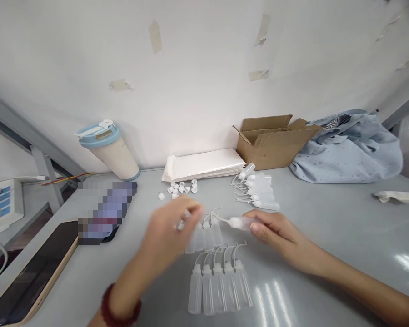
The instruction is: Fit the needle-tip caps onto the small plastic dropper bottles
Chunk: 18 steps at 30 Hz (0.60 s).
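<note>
My right hand [279, 234] grips a small translucent squeeze bottle [243, 223], held sideways above the table with its white cap and thin tube towards the left. Close to that tube, my left hand [175, 225] is blurred, thumb and forefinger curled together; what they pinch, if anything, is hidden. Beneath and behind the left fingers lies a row of similar bottles [207, 237], partly covered. Nearer to me, several more bottles [220, 288] lie side by side, their curved white tubes pointing away. Another group of bottles [262, 190] lies behind my right hand.
Small white caps [182, 187] are scattered before a stack of white packets [207, 164]. An open cardboard box [276, 143] and a grey-blue cloth bundle [351, 152] stand along the wall. On the left are a tumbler [111, 152] and a phone [34, 272].
</note>
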Each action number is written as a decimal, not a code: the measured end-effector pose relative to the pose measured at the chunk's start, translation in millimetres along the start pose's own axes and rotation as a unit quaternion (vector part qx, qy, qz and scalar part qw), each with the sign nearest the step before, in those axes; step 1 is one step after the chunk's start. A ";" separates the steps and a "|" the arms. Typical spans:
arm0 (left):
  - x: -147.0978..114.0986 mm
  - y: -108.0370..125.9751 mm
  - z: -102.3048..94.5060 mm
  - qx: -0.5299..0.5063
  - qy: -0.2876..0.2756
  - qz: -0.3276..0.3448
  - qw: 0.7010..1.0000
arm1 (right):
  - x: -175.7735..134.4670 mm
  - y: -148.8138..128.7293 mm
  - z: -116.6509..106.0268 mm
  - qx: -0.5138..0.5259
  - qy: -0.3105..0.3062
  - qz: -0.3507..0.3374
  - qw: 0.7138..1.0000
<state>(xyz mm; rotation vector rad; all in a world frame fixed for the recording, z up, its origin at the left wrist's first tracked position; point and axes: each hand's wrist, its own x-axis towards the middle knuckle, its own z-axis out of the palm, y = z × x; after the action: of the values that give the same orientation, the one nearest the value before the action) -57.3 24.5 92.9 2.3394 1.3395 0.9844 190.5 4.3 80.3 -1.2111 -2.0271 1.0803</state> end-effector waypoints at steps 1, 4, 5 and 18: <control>4.7 -12.4 -10.5 0.037 0.068 -0.041 0.996 | 1.0 2.4 -3.9 -0.025 0.030 -0.007 0.999; 12.8 -54.4 -31.6 0.173 0.108 -0.169 0.964 | 6.7 16.0 -19.2 -0.117 0.129 -0.027 0.984; 13.2 -66.9 -33.7 0.219 0.065 -0.180 0.957 | 9.4 22.2 -24.8 -0.145 0.149 -0.035 0.977; 9.1 -89.3 -9.5 0.256 -0.087 -0.164 0.949 | 37.9 86.5 -61.8 -0.320 0.247 -0.080 0.911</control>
<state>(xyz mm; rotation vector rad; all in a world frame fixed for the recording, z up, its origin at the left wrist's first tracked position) -119.1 79.0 56.1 2.3441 2.0076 0.3479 260.4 84.2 42.0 -1.4038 -2.0586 -0.0220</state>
